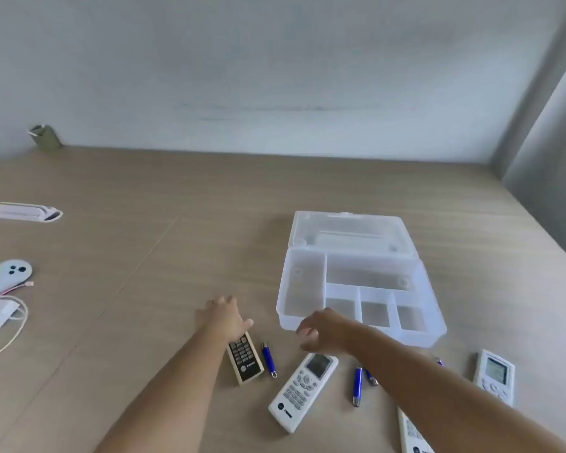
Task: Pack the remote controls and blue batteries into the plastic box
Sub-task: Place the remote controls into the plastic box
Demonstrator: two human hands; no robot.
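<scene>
Beige remote (245,358) | left hand (224,317) grip spread, resting on it | right hand (321,331) grip loose, empty

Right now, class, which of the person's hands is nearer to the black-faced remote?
Left. The left hand rests on the top end of the black-faced remote; the right hand hovers apart, to its right, near the plastic box.

Looks like a plain office or home desk: wide wood-grain table (144,207), bare grey wall (275,60), charger cables (4,325), pen cup (45,136).
</scene>
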